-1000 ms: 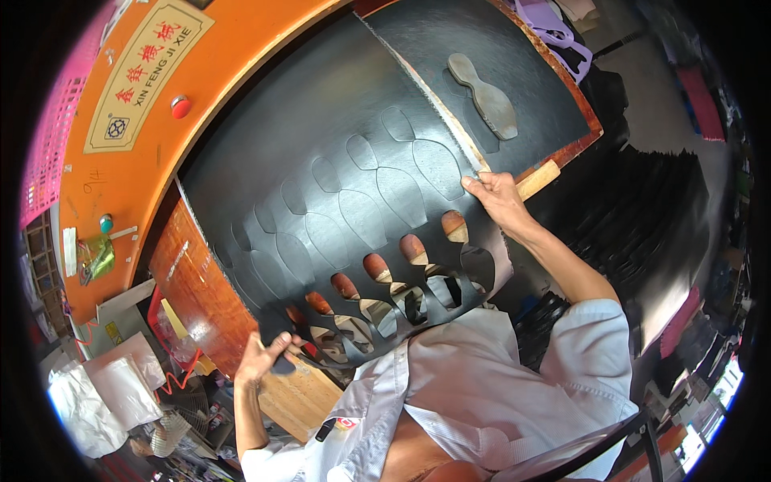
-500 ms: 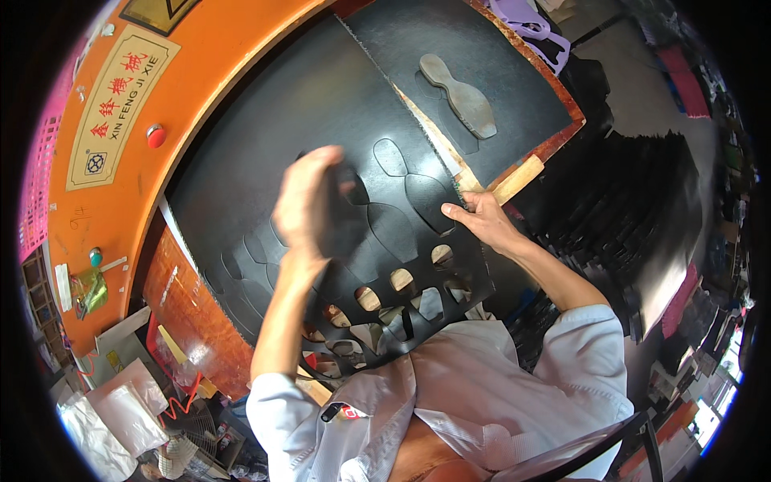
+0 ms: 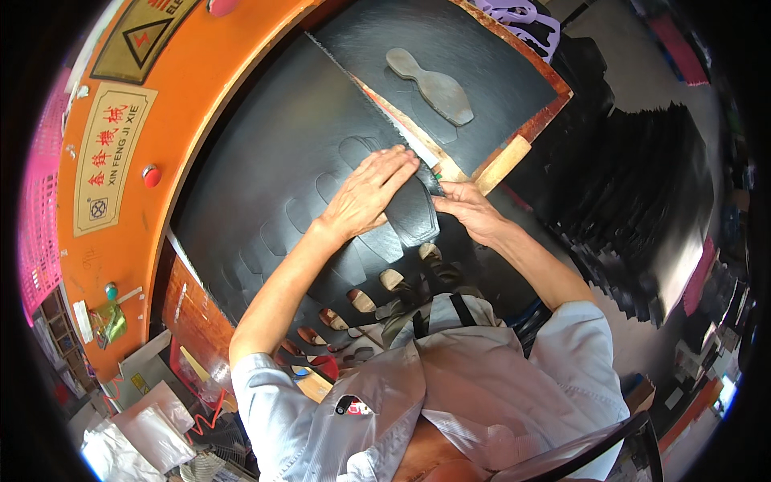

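Observation:
A large black rubber-like sheet (image 3: 265, 173) lies in front of me, marked with sole-shaped cut outlines and punched with several holes near my body. My left hand (image 3: 371, 191) rests on it with fingers stretched out flat, over a black sole-shaped piece (image 3: 414, 210). Part of that piece is hidden under the palm. At the sheet's right edge my right hand (image 3: 474, 213) is closed, thumb and fingers pinching the edge beside the sole piece. A grey sole-shaped block (image 3: 438, 90) sits farther off on another black sheet (image 3: 506, 76).
An orange machine (image 3: 189, 104) with a red button (image 3: 152, 175) curves along the left. A wooden strip (image 3: 504, 165) projects at the board's right corner. Stacked black sheets (image 3: 642, 201) stand to the right. Purple plastic pieces (image 3: 522, 20) lie at the far edge.
My left hand has come down and right, from a blurred lift with a dark piece to lying flat on the sole shapes. My right hand stays at the sheet's edge. The view has shifted slightly.

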### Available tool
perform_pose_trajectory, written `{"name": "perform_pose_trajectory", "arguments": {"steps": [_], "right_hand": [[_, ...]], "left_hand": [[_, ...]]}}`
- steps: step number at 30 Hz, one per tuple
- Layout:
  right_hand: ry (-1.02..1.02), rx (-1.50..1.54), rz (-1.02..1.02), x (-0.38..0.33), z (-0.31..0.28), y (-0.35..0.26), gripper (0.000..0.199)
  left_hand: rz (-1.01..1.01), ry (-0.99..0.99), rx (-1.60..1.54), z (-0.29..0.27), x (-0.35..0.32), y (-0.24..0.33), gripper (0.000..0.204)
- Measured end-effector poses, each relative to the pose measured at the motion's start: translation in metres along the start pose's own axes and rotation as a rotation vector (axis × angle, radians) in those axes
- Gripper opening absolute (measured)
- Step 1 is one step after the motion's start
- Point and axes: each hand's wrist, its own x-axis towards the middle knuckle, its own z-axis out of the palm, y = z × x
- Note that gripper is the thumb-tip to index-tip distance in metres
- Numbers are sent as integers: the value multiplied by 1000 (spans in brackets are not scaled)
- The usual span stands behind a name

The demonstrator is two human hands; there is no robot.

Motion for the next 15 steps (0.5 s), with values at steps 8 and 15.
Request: {"name": "perform_pose_trajectory", "arguments": {"steps": [8, 15], "right_hand": [[154, 55, 18, -1, 13, -11, 38], [123, 133, -29, -3, 12, -5, 35]], "left_hand": [[-17, 137, -161, -11, -4, -6, 57], [-253, 271, -533, -27, -12, -14, 43]]}}
